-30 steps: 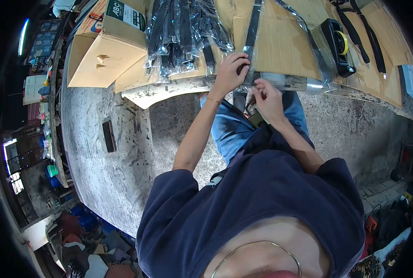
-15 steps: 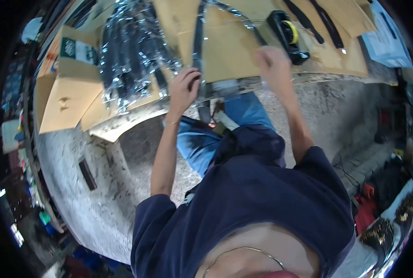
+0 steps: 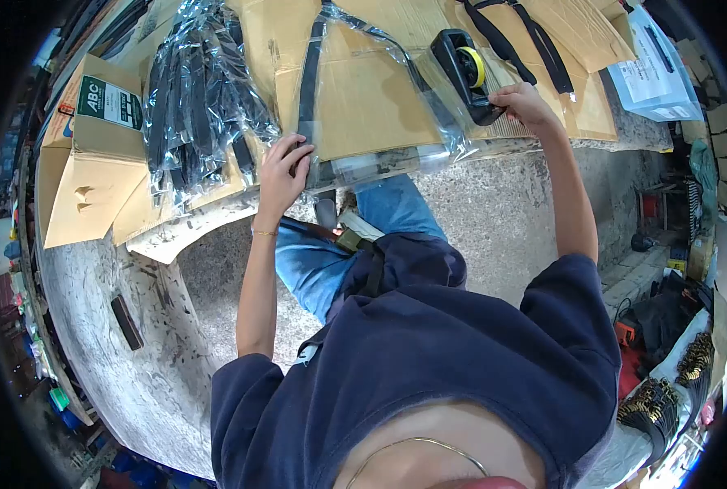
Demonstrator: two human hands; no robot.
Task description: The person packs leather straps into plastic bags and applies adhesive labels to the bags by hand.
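A black strap in clear plastic [image 3: 309, 85] lies folded over in an upside-down V on the cardboard. My left hand [image 3: 282, 173] is at the table's front edge, fingers curled onto the near end of the strap's left leg. My right hand [image 3: 529, 107] is closed at the front end of a black tape dispenser [image 3: 455, 69], which holds a yellow-cored roll [image 3: 470, 67]. Its fingertips pinch at the cutter end, where clear tape is hard to make out. The strap's right leg ends in crinkled plastic [image 3: 455, 145] near the edge.
Left of the strap lies a pile of plastic-wrapped black straps [image 3: 196, 106], beside an open cardboard box [image 3: 98, 155]. Bare black straps [image 3: 543, 49] lie beyond the dispenser. A blue-white box [image 3: 655, 69] stands at the right. The cardboard sheet [image 3: 363, 98] covers the tabletop.
My right hand has moved right, from above the table edge to the dispenser's front end, and its fingers have closed there. My left hand stays at the strap's near end. The view has shifted slightly.
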